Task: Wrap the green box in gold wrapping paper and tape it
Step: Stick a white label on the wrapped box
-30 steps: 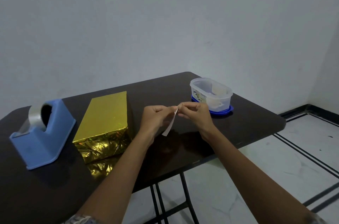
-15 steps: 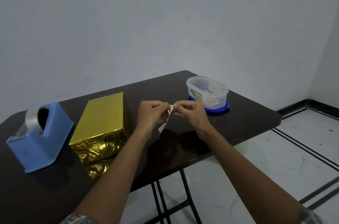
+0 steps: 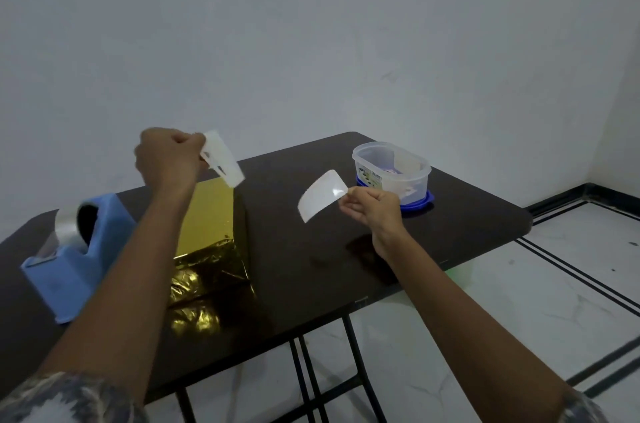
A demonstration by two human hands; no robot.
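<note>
The box wrapped in gold paper (image 3: 211,235) lies on the dark table (image 3: 311,249), partly behind my left forearm; no green shows. My left hand (image 3: 166,163) is raised above the box and pinches a white translucent sticker piece (image 3: 223,158). To the right, my right hand (image 3: 372,206) pinches a glossy white backing sheet (image 3: 322,196) by its corner, above the table. The two pieces are apart. A blue tape dispenser (image 3: 76,256) with a clear roll stands at the left of the box.
A clear plastic tub (image 3: 391,173) with paper pieces inside sits on a blue lid at the table's far right. The table's front edge runs diagonally; below it are black legs and a white tiled floor. A bare wall stands behind.
My hands, which were together on one white strip, have pulled apart. It is now two pieces, the left one lifted up over the box and the right one held lower.
</note>
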